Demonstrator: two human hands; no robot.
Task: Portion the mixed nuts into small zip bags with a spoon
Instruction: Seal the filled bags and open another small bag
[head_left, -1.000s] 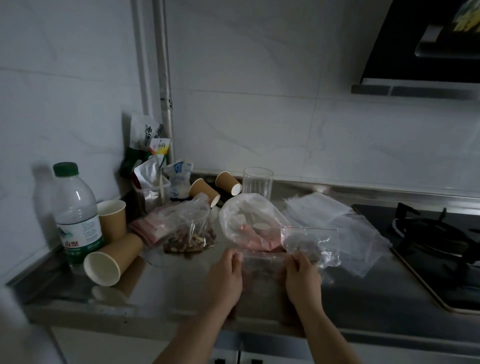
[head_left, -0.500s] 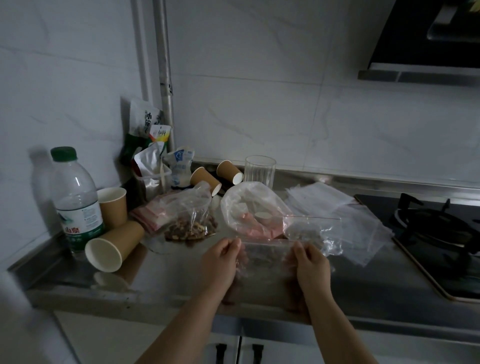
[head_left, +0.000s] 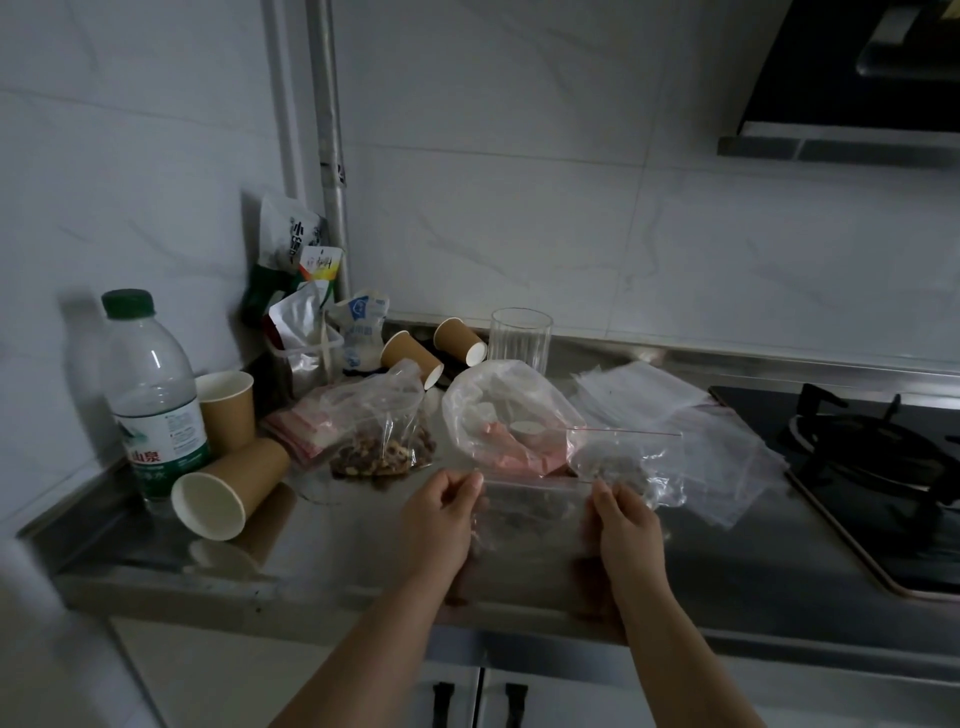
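A small clear zip bag (head_left: 530, 512) with some nuts inside hangs upright over the steel counter. My left hand (head_left: 441, 519) pinches its top left corner and my right hand (head_left: 626, 525) pinches its top right corner, with the zip strip stretched between them. Behind it a second small zip bag (head_left: 623, 462) holding nuts stands on the counter. The big clear bag of mixed nuts (head_left: 382, 447) lies to the left. A pile of empty zip bags (head_left: 675, 415) lies at the right. I see no spoon.
A water bottle (head_left: 150, 405) and paper cups (head_left: 228, 488) crowd the left end. A puffed plastic bag with pink contents (head_left: 504, 421), a glass (head_left: 521, 338) and snack packets (head_left: 298, 291) sit behind. A gas hob (head_left: 872, 467) is at the right. The counter edge (head_left: 311, 608) runs below my hands.
The small bag has risen off the counter and now hangs stretched between both hands. My hands have moved a little further apart along its top edge.
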